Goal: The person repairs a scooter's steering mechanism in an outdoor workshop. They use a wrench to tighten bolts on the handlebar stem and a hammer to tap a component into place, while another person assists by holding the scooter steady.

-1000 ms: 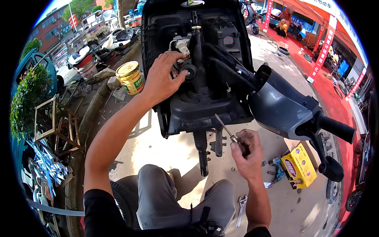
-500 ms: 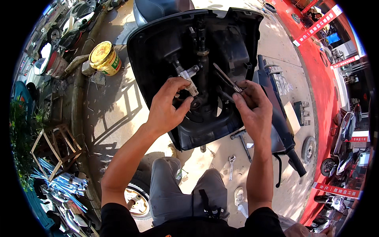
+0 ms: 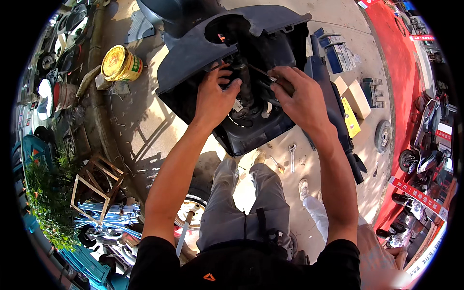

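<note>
A black plastic scooter front body tilts before me, with a steering column inside it. My left hand reaches under its upper panel, fingers curled at a part beside the column; what they grip is hidden. My right hand, at the right of the opening, is closed on a thin screwdriver, its shaft pointing up-left into the housing. A pale fitting shows below my left thumb. The dark handlebar assembly lies at the right of the body.
Yellow bucket, wooden frame and plants at left; wheel by my legs. Wrench, yellow box and loose wheel at right. A co-worker's pale-clad leg is close at lower right. Scooters line a red mat.
My view has tipped further down. Both hands have moved in under the housing's upper panel, the screwdriver now reaching inside; the co-worker's leg shows more fully at lower right.
</note>
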The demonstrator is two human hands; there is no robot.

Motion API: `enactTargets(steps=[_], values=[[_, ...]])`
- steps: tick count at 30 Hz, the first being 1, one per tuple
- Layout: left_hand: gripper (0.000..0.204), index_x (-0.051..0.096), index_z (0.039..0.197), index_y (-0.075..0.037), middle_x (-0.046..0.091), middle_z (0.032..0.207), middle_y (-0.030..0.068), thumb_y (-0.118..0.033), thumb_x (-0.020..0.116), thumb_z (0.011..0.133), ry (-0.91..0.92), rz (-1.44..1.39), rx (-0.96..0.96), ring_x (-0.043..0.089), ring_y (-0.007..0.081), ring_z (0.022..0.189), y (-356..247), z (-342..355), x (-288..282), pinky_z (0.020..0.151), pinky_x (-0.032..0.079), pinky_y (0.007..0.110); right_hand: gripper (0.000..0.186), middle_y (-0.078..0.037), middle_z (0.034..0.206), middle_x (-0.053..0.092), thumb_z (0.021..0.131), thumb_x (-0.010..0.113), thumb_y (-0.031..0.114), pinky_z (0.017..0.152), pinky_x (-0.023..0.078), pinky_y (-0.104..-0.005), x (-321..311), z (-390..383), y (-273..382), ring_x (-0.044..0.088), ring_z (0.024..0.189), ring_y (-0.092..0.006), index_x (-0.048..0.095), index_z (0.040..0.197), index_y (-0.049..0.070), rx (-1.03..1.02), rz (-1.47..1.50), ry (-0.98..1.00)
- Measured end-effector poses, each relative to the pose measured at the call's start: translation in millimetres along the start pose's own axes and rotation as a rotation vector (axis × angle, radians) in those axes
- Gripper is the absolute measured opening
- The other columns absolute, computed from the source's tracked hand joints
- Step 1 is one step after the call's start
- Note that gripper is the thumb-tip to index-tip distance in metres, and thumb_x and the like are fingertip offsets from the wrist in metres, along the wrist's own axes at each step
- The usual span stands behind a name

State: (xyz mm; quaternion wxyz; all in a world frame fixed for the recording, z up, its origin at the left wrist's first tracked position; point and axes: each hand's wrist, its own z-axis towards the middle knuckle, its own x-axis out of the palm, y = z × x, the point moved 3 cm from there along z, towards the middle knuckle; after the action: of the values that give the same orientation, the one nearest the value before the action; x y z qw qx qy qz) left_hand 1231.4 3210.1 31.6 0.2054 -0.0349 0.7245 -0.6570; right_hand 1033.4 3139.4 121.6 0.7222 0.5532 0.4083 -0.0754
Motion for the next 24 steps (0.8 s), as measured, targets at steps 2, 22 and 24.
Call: enactTargets(steps=[2, 22, 24], values=[[0.065, 0.046, 0.149, 0.0, 0.059, 0.142, 0.0143, 0.0, 0.074, 0.09, 0.02, 0.026, -0.087, 0.064, 0.0217, 0.116, -1.2, 2.8, 2.2, 0.093, 0.055, 0.033, 0.024, -0.012, 0.102, 0.075, 0.09, 0.073, 0.011, 0.077, 0.058, -0.0384, -1.7, 4.8, -2.5, 0.076, 0.091, -0.0303, 0.073, 0.114, 0.008, 0.023, -0.023, 0.022], [0.047, 0.055, 0.14, 0.004, 0.069, 0.127, 0.0147, -0.006, 0.069, 0.097, 0.004, 0.011, -0.207, 0.068, 0.0213, 0.115, 9.2, 20.8, 9.7, 0.099, 0.053, 0.034, 0.015, -0.016, 0.081, 0.072, 0.09, 0.069, 0.017, 0.067, 0.057, -0.0475, -25.6, 86.0, -4.2, 0.071, 0.075, -0.0386, 0.072, 0.101, 0.007, -0.251, -0.278, 0.448], [0.045, 0.056, 0.139, 0.004, 0.069, 0.126, 0.0147, -0.004, 0.069, 0.097, -0.017, 0.025, -0.222, 0.067, 0.0207, 0.117, 13.2, 19.6, 10.3, 0.1, 0.053, 0.034, 0.016, -0.016, 0.081, 0.071, 0.09, 0.07, 0.016, 0.064, 0.057, -0.0465, -21.4, 70.3, -7.6, 0.07, 0.072, -0.038, 0.069, 0.102, 0.007, -0.3, -0.282, 0.385]])
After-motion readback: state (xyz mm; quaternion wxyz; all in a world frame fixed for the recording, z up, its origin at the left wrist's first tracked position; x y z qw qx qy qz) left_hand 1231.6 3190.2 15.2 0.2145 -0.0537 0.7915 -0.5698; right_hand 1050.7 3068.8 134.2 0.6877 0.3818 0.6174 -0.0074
